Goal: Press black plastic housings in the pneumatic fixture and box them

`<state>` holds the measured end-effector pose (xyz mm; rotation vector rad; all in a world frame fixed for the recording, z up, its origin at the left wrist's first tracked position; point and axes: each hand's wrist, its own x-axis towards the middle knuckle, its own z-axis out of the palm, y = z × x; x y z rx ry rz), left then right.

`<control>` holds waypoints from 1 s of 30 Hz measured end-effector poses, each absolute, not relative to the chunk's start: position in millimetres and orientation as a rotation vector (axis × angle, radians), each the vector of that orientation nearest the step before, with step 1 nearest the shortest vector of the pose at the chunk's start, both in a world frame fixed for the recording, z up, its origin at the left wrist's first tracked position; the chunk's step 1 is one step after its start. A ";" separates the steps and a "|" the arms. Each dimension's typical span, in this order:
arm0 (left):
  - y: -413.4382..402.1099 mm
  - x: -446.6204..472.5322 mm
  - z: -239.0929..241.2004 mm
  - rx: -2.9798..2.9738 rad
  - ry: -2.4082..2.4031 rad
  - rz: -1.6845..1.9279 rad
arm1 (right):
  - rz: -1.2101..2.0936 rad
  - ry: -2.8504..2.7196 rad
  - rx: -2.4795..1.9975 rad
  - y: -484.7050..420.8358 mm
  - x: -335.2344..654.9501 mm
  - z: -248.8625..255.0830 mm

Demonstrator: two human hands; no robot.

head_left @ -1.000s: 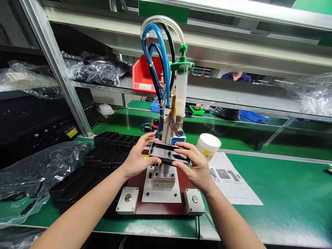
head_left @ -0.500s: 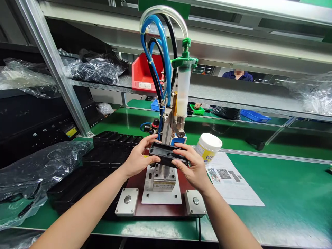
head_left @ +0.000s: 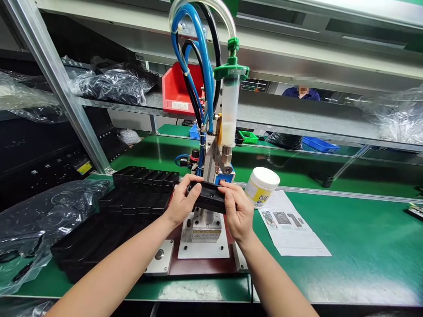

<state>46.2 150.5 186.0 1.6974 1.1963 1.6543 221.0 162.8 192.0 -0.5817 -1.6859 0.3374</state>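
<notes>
Both my hands grip one black plastic housing (head_left: 209,197), oblong and hollow, held level just above the metal fixture block (head_left: 205,223) of a small dispensing machine. My left hand (head_left: 181,203) wraps its fingers over the part's left end. My right hand (head_left: 235,210) pinches the right end, thumb on top. Directly behind the part stands the machine's white syringe barrel (head_left: 229,112) with a green cap, fed by blue and black hoses (head_left: 198,53). A round push button (head_left: 160,254) sits on the base plate at the front left.
Stacked black trays (head_left: 132,193) lie to the left, with plastic-bagged parts (head_left: 29,220) beyond them. A white jar (head_left: 261,187) and a printed sheet (head_left: 292,224) rest on the green mat at the right. A red bin (head_left: 180,90) sits on the shelf. Another person (head_left: 300,92) works behind the shelf.
The black part has tipped from showing its open top to showing its side, and my hands have closed in around its ends. The view has shifted slightly down and right.
</notes>
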 end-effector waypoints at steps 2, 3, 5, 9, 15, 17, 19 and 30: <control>152.5 50.8 183.2 1.667 1.200 1.715 | 0.295 -1.651 -0.594 161.8 216.4 190.2; 153.4 52.4 181.8 1.658 1.200 1.743 | 0.276 -1.642 -0.600 161.9 214.9 189.2; 155.2 54.5 178.8 1.652 1.202 1.795 | 0.242 -1.631 -0.601 163.1 213.0 187.1; 156.5 56.5 174.4 1.650 1.200 1.873 | 0.222 -1.597 -0.564 166.4 211.9 183.6; 154.5 60.5 170.8 1.599 1.140 1.916 | 0.217 -1.607 -0.545 166.9 213.2 181.6; 154.7 61.9 170.0 1.598 1.160 1.946 | 0.226 -1.611 -0.537 167.2 213.5 180.8; 155.3 63.0 169.6 1.595 1.182 1.978 | 0.229 -1.599 -0.529 167.7 213.0 179.3; 157.0 62.0 168.5 1.619 1.296 1.994 | 0.277 -1.558 -0.515 169.4 210.3 183.2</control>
